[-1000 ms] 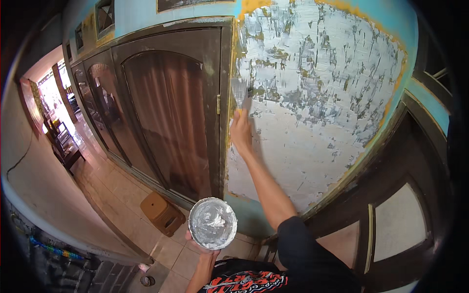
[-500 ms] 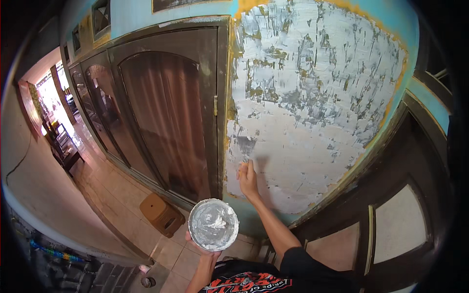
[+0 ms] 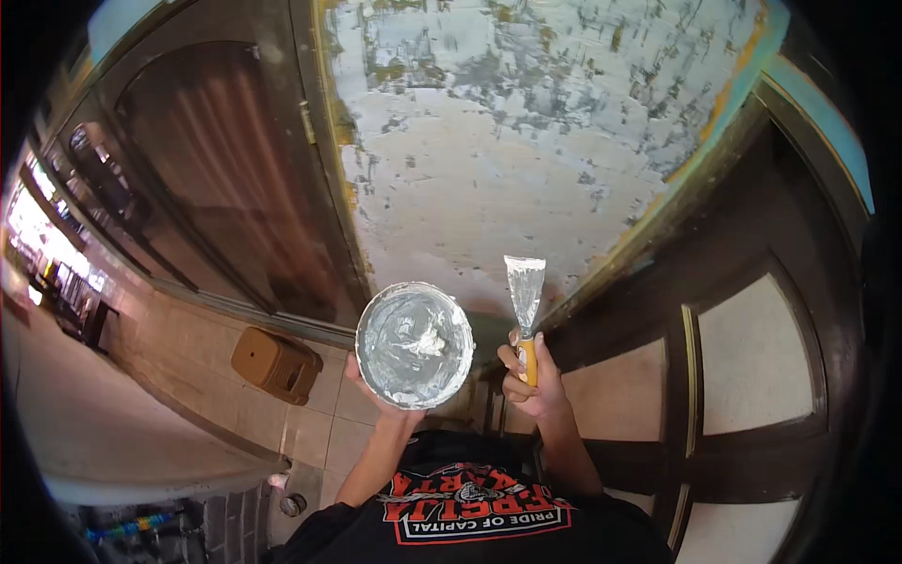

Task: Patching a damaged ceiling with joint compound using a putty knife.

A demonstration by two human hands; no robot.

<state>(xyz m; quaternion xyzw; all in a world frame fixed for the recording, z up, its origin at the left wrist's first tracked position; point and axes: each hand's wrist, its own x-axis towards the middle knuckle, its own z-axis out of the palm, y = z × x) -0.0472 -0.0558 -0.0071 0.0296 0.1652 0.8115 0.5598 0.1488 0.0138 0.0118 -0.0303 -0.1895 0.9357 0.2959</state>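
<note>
My left hand (image 3: 378, 389) holds a round tub (image 3: 402, 362) from below and the side, its open top facing up. Grey-white putty coats the inside, with a thicker white lump (image 3: 430, 343) near the middle. To the right, my right hand (image 3: 537, 383) grips the yellow handle of a putty knife (image 3: 525, 287), blade pointing up and away. White putty lines the blade's edge and smears its face. The blade is apart from both the tub and the wall (image 3: 451, 188), which is patchily coated with white filler over grey and ochre.
A brown plastic stool (image 3: 272, 365) stands on the tiled floor at the left. Beyond it is a dark-framed window (image 3: 211, 169) with a reddish curtain behind. A dark wooden door (image 3: 611, 385) with pale panels is close on the right.
My right hand has drawn the putty knife off the wall, down and right, beside the tub. The view has tilted down and turned right. The tub stays in my left hand.
</note>
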